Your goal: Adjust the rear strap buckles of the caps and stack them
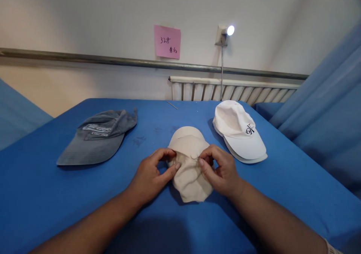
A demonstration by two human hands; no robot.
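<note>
Beige cap (pixel 189 171), crown wrinkled, brim (pixel 187 131) pointing away, on blue cover (pixel 98 194)

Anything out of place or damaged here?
Dark scribble-like marks on the blue cover, between the gray cap and beige cap; thin stray strip near its far edge. Beige crown's rumpled, but left hand and right hand are on it. No spill visible.

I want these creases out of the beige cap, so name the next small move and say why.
Probably draw the left hand and right hand gently apart: both have fingers at the beige cap, and its cloth is wrinkled between them.
</note>
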